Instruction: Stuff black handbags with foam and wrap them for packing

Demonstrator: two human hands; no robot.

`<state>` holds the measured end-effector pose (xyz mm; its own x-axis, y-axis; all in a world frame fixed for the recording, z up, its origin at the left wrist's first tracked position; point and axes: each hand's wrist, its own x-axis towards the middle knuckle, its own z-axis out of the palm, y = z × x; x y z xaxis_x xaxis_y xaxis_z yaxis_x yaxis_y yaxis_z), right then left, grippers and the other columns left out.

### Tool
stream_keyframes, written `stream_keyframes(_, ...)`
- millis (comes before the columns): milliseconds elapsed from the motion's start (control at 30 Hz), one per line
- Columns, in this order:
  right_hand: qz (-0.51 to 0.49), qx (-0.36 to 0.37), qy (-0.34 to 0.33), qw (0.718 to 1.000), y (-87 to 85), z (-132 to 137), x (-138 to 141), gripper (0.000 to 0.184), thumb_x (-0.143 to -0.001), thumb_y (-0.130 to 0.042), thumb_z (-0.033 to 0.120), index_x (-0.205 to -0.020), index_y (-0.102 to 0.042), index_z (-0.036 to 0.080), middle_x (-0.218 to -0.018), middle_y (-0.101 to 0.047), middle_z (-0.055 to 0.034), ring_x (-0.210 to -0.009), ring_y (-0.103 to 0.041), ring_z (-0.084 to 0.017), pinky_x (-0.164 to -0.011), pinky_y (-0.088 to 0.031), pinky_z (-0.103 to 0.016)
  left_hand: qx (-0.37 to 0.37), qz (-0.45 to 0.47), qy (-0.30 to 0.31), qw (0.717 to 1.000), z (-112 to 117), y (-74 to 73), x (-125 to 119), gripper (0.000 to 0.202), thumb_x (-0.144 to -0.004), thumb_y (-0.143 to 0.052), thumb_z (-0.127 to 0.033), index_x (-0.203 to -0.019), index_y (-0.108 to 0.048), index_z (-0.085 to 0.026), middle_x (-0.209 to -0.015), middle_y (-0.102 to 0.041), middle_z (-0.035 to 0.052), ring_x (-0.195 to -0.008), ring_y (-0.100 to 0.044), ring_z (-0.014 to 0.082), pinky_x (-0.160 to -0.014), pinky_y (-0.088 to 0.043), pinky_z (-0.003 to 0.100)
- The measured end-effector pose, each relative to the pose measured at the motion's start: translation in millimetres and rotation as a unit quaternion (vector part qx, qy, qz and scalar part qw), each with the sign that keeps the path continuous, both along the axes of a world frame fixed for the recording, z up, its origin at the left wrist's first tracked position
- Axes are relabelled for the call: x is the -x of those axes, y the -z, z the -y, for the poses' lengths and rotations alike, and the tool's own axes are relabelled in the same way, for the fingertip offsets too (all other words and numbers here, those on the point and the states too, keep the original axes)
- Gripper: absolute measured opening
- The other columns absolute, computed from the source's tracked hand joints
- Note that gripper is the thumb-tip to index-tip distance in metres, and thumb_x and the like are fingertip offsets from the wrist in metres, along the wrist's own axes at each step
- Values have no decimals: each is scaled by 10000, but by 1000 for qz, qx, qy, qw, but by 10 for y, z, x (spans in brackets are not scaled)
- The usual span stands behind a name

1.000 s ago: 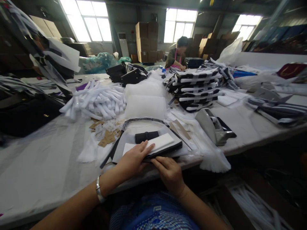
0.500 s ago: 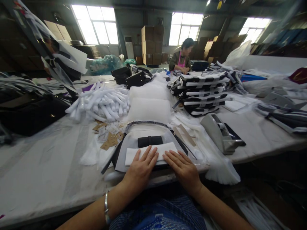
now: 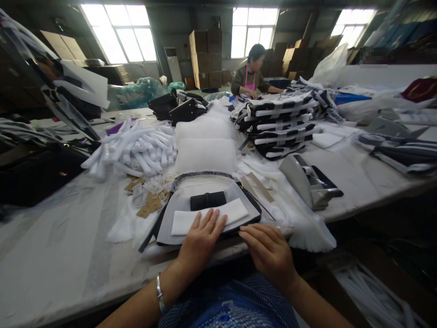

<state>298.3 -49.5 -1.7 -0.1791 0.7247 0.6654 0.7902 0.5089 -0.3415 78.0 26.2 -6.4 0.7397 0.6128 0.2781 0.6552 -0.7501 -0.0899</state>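
A handbag (image 3: 164, 223) with a black edge and handle lies flat before me, its upper face covered by a pale sheet. On it rest a small black roll-shaped piece with a strap (image 3: 208, 200) and a folded white foam sheet (image 3: 184, 222). My left hand (image 3: 201, 239) lies flat on the foam sheet, fingers spread. At the bag's lower right edge is my right hand (image 3: 269, 250), off the foam, its fingers stretched, slightly bent and close together. Its thumb is hidden, and I see nothing held in it.
White foam tubes (image 3: 136, 148) are heaped at left, near brown tags (image 3: 150, 203). Foam sheets (image 3: 205, 155) lie beyond the bag. A grey device (image 3: 309, 182) and stacked black bags (image 3: 283, 130) stand at right. A co-worker (image 3: 251, 75) works across the table.
My right hand has left the foam sheet and moved down to the bag's lower right edge. The foam sheet's right end shows uncovered. My left hand stays on it. The camera view has shifted slightly.
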Motion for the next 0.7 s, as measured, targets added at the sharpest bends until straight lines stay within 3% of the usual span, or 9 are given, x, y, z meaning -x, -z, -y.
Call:
stream_keyframes(67, -148, 126, 55, 979, 7, 163, 14, 210, -966, -552, 226, -1101, -711, 248, -1032, -767, -61, -929, -720, -221, -865, -565, -374, -3, 4, 1, 1000, 4, -13, -7, 540, -960, -450, -122, -1495, -425, -195, -1515, -475, 119, -1396, -449, 303, -1114, -403, 529)
stream_keyframes(100, -223, 219, 74, 947, 16, 222, 25, 210, -974, -547, 313, -1079, -708, 230, -924, -768, -69, -797, -726, -217, -750, -583, -356, -4, 4, 2, 1000, 6, -24, -10, 554, -954, -452, -110, -1500, -418, -199, -1513, -478, 124, -1393, -453, 306, -1112, -405, 531)
stream_keyframes(200, -406, 449, 63, 793, 16, 276, 55, 380, -912, -601, 519, -1083, -663, 185, -730, -717, -40, -561, -669, -189, -547, -545, -312, -8, 2, 3, 1000, 9, -49, -9, 592, -937, -457, -81, -1512, -400, -211, -1504, -486, 140, -1385, -463, 312, -1106, -409, 534)
stream_keyframes(267, -510, 492, 18, 706, -32, 236, 66, 395, -843, -696, 516, -1055, -649, 186, -886, -719, -54, -739, -717, -209, -646, -574, -319, -11, 4, 5, 1000, 7, -49, -4, 598, -935, -467, -82, -1513, -397, -216, -1501, -491, 139, -1383, -467, 310, -1107, -409, 531)
stream_keyframes(367, -626, 479, -57, 613, -127, 157, 96, 319, -775, -801, 385, -998, -674, 194, -1101, -666, -51, -1095, -654, -232, -949, -524, -355, -22, 7, 10, 1000, -4, -20, 3, 596, -938, -486, -99, -1514, -396, -222, -1497, -496, 135, -1379, -472, 312, -1102, -415, 531)
stream_keyframes(467, -673, 446, -81, 584, -165, 120, 197, 282, -710, -842, 278, -935, -696, 191, -1010, -659, -22, -1060, -624, -189, -1028, -451, -333, -45, 11, 14, 999, -23, 18, 13, 580, -948, -501, -125, -1511, -401, -222, -1481, -513, 147, -1364, -488, 323, -1081, -432, 533)
stream_keyframes(567, -689, 409, -54, 596, -176, 117, 344, 237, -670, -832, 226, -847, -678, 196, -888, -642, 7, -934, -610, -156, -978, -456, -298, -65, 23, 15, 997, -38, 16, 43, 567, -960, -510, -170, -1514, -394, -213, -1474, -519, 151, -1359, -494, 325, -1078, -435, 525)
stream_keyframes(700, -691, 373, -44, 618, -296, 110, 491, 206, -655, -799, 225, -777, -635, 201, -864, -661, -12, -963, -627, -201, -953, -480, -330, -57, 49, 20, 997, -43, -50, 116, 694, -931, -585, -403, -1531, -342, -152, -1506, -473, 179, -1390, -449, 346, -1107, -408, 526)
